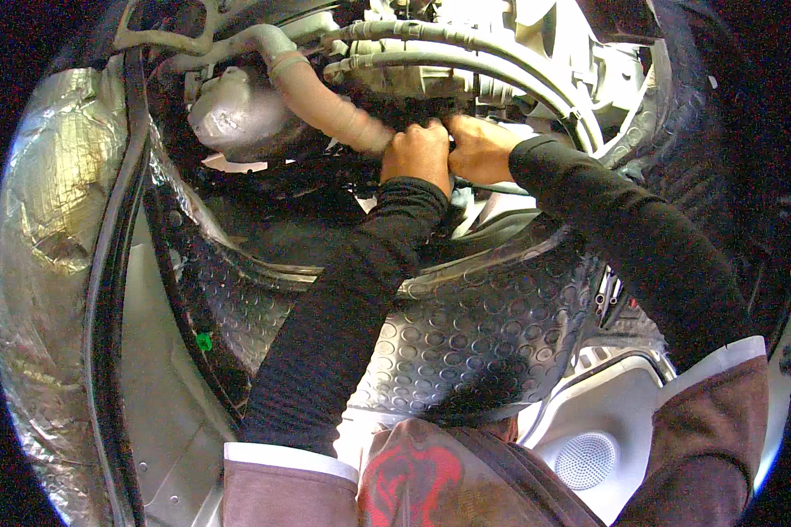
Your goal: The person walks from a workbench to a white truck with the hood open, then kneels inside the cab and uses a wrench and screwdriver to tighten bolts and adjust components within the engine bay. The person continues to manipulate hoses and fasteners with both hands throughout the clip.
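Note:
Both arms, in black sleeves, reach forward into a vehicle's engine bay. My left hand [416, 156] is closed, its back toward me, beside the lower end of a thick tan hose [321, 105]. Whether it touches that hose I cannot tell. Close against it on the right, my right hand [482, 151] is closed too, knuckles turned inward. What the fingers of either hand grip is hidden behind them. Just below the right hand runs a thin dark line [501, 187]. Above both hands, two dark curved hoses [475, 60] arch to the right.
A rounded silvery metal part [237, 114] lies left of the tan hose. Nearer me is a black mat [466, 351] with raised circles. Crinkled foil insulation [53, 202] lines the left side. At the lower right are a speaker grille [586, 461] and several metal tools [605, 294].

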A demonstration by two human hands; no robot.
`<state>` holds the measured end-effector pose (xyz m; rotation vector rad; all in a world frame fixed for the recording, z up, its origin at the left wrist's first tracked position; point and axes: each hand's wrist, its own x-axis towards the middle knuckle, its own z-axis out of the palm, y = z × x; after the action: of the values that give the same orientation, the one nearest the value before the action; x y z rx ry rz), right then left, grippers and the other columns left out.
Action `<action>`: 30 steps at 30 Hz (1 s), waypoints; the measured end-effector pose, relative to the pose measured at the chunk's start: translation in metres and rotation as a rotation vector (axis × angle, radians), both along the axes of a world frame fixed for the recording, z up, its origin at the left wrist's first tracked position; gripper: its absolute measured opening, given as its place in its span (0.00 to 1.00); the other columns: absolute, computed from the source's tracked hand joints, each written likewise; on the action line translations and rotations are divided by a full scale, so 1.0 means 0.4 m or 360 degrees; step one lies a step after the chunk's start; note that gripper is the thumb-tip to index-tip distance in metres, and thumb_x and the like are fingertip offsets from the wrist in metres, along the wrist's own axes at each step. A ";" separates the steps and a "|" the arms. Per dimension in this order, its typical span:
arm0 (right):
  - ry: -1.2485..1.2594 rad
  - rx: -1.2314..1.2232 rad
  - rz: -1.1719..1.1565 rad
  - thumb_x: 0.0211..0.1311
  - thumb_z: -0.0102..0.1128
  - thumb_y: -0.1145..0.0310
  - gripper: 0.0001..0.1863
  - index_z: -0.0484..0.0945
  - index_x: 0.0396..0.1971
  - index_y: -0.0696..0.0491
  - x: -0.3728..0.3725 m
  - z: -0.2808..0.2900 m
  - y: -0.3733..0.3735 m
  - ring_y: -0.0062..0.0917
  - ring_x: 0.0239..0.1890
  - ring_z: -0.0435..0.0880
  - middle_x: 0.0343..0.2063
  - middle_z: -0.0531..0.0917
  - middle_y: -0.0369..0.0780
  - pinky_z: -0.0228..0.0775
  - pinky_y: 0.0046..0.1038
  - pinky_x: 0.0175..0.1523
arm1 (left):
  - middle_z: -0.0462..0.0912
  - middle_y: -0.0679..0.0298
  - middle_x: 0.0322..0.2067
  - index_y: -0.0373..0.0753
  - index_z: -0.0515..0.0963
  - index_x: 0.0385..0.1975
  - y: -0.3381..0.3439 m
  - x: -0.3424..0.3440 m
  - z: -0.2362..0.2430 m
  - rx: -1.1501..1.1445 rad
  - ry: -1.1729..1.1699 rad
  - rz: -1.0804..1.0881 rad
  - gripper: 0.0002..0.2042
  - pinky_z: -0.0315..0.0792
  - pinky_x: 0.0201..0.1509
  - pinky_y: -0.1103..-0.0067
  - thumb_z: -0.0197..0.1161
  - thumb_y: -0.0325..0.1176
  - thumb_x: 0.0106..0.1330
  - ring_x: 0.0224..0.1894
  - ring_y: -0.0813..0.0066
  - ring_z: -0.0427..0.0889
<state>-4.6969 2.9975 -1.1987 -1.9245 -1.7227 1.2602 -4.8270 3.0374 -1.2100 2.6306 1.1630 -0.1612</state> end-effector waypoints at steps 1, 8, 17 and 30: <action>-0.0009 -0.0029 -0.0008 0.54 0.54 0.63 0.16 0.81 0.30 0.62 0.001 -0.002 -0.001 0.47 0.38 0.85 0.31 0.83 0.58 0.77 0.43 0.43 | 0.84 0.48 0.31 0.34 0.79 0.34 -0.004 0.000 0.002 0.0007 -0.0018 -0.0014 0.06 0.81 0.41 0.65 0.55 0.25 0.63 0.38 0.52 0.85; 0.0060 0.0121 -0.0125 0.54 0.53 0.65 0.15 0.80 0.28 0.64 -0.018 -0.035 -0.006 0.46 0.37 0.86 0.31 0.83 0.57 0.77 0.43 0.42 | 0.83 0.47 0.35 0.33 0.78 0.36 -0.022 -0.024 0.007 -0.0025 -0.0055 0.0183 0.07 0.79 0.44 0.63 0.53 0.24 0.62 0.41 0.51 0.84; -0.0174 0.0085 0.0511 0.57 0.52 0.66 0.20 0.70 0.48 0.60 0.021 -0.108 0.013 0.45 0.43 0.82 0.39 0.80 0.56 0.75 0.40 0.47 | 0.81 0.54 0.51 0.60 0.80 0.51 0.032 -0.103 -0.031 -0.0667 0.0791 -0.0111 0.16 0.72 0.60 0.64 0.49 0.38 0.69 0.51 0.56 0.81; -0.0598 0.0337 0.0974 0.61 0.51 0.66 0.20 0.73 0.53 0.54 0.000 -0.045 0.037 0.43 0.51 0.81 0.54 0.75 0.56 0.76 0.41 0.53 | 0.84 0.51 0.41 0.38 0.76 0.50 -0.009 -0.089 -0.240 -0.2190 -0.1022 0.2170 0.19 0.75 0.55 0.63 0.61 0.31 0.58 0.47 0.54 0.83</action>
<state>-4.6967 3.0121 -1.2168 -1.6385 -2.6568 0.8455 -4.8626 3.0337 -1.3061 0.4096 1.4508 0.1277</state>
